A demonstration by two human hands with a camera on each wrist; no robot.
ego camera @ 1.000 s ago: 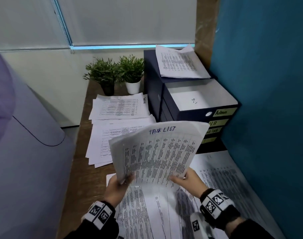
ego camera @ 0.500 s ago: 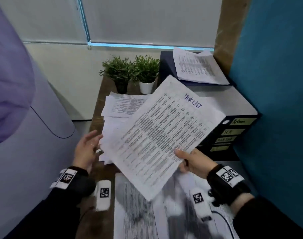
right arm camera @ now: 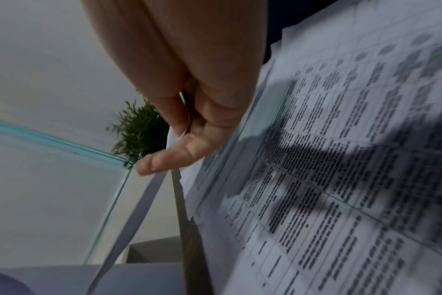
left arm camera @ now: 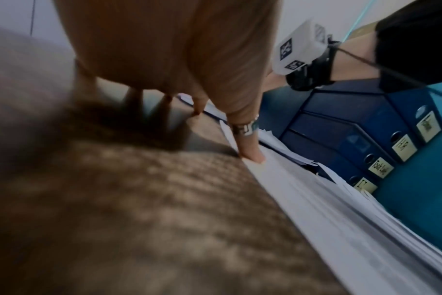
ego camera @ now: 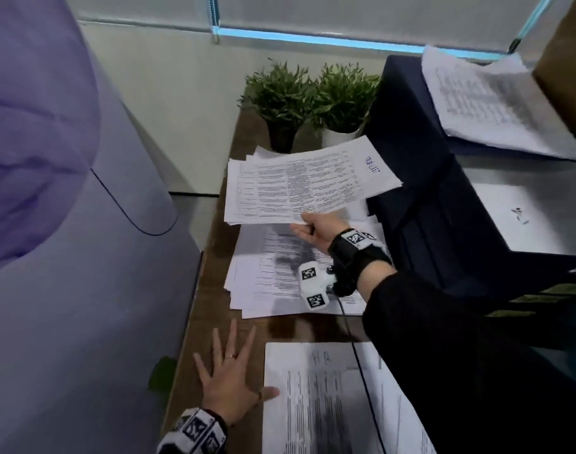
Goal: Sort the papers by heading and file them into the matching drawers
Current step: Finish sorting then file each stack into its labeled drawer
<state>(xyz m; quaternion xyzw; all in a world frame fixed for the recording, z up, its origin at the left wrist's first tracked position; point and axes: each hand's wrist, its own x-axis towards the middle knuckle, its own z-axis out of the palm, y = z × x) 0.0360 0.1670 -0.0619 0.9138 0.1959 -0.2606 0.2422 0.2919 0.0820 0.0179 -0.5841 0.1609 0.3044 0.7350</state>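
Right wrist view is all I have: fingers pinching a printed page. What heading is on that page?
Observer: In the head view, the right hand holds white printed sheets with a blue handwritten heading that looks like Task List.
Operator: Where is the other hand?
Observer: The left hand lies flat, fingers spread, on the brown wooden desk. Its thumb touches the edge of the near white paper stack.
Operator: Is there a matching drawer?
Observer: Yes. In the left wrist view, the dark blue drawer unit carries a yellow Task List label, third from the top of the four visible.
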